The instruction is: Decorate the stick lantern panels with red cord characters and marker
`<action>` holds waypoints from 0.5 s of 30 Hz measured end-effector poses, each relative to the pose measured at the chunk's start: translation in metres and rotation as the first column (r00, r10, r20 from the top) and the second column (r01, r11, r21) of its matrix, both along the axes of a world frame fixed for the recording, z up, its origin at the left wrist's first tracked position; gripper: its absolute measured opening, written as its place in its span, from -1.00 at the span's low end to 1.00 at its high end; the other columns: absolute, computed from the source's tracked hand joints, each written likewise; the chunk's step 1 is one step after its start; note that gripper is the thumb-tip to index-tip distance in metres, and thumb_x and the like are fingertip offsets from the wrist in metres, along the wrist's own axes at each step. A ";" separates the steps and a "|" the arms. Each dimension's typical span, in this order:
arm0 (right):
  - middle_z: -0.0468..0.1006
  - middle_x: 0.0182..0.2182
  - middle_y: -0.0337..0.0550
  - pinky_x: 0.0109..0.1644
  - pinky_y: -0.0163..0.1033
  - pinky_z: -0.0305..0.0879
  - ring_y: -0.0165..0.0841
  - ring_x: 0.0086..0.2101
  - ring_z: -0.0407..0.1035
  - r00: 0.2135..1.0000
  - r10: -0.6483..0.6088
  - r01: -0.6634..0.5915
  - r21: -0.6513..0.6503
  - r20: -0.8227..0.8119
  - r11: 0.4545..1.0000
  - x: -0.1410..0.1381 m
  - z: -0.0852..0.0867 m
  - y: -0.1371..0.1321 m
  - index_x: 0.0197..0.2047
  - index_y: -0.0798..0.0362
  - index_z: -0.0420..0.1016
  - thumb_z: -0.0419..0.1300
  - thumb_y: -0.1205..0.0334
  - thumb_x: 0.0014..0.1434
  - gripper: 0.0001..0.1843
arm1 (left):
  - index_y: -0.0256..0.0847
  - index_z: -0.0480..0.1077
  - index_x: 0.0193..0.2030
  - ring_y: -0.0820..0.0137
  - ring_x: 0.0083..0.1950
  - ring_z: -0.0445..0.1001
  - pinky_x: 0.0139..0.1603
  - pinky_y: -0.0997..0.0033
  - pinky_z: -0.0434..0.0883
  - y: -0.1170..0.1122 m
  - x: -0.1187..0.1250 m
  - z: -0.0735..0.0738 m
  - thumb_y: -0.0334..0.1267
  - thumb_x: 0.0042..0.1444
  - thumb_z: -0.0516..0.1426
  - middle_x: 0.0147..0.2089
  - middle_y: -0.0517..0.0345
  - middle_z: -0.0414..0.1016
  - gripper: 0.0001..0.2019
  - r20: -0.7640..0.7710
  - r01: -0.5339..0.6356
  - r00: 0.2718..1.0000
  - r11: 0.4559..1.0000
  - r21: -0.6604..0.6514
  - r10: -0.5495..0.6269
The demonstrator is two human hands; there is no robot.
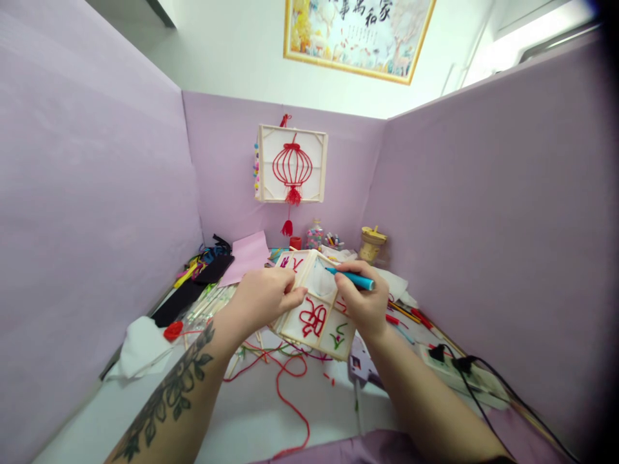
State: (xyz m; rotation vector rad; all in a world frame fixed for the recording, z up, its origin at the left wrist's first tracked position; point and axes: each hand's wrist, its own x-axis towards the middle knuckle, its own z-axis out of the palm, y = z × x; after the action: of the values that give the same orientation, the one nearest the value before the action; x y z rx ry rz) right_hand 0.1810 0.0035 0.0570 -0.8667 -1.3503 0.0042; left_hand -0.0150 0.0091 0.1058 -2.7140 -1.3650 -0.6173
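Observation:
My left hand (271,295) grips the left side of a box-shaped paper lantern (296,320) with a pale stick frame. Its panels carry red, green and purple shapes, among them a red looped character (313,316). A blue marker (356,278) is pinched in my right hand (362,299). The marker's tip is at the upper white panel, where faint blue lines show; whether it touches the paper I cannot tell. My right palm hides part of the lantern's right side.
Another lantern (316,145) with a red lantern motif hangs at the back. Red cord (294,403) lies in front. A glue gun (360,364) and a power strip (476,377) with black cables are on the right. Sticks (207,303) and black sheets (174,303) lie left.

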 end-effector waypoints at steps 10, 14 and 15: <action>0.61 -0.34 -0.18 -0.19 -0.16 0.41 -0.28 -0.31 0.49 0.999 -0.001 0.002 -0.014 0.042 1.000 -0.005 0.002 0.005 -0.27 -0.02 0.55 0.24 0.21 0.10 -0.89 | -0.23 0.34 -0.51 0.43 -0.43 0.30 -0.42 0.42 0.07 -0.001 0.000 -0.001 -0.08 0.16 0.07 -0.50 0.16 0.41 -0.69 0.021 0.026 0.999 0.998 0.050 -0.027; 0.62 -0.32 -0.17 -0.18 -0.16 0.42 -0.28 -0.29 0.50 0.999 0.012 -0.011 -0.011 0.044 1.000 -0.005 0.001 0.006 -0.25 -0.02 0.55 0.24 0.21 0.11 -0.88 | -0.23 0.35 -0.51 0.42 -0.43 0.31 -0.42 0.43 0.07 -0.001 0.000 0.000 -0.08 0.16 0.07 -0.50 0.16 0.42 -0.69 0.014 0.021 1.000 0.999 0.045 -0.022; 0.62 -0.32 -0.17 -0.18 -0.16 0.42 -0.28 -0.29 0.50 0.999 0.013 -0.013 -0.008 0.044 1.000 -0.005 0.001 0.007 -0.25 -0.02 0.55 0.24 0.21 0.11 -0.88 | -0.23 0.35 -0.50 0.42 -0.42 0.32 -0.42 0.43 0.08 -0.002 0.000 0.000 -0.08 0.17 0.07 -0.49 0.16 0.42 -0.69 0.015 0.020 1.000 0.999 0.042 -0.021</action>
State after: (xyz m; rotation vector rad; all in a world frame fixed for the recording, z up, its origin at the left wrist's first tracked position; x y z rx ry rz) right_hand 0.1760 0.0101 0.0577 -0.8693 -1.3984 0.0004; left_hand -0.0152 0.0075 0.1055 -2.6993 -1.3137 -0.6618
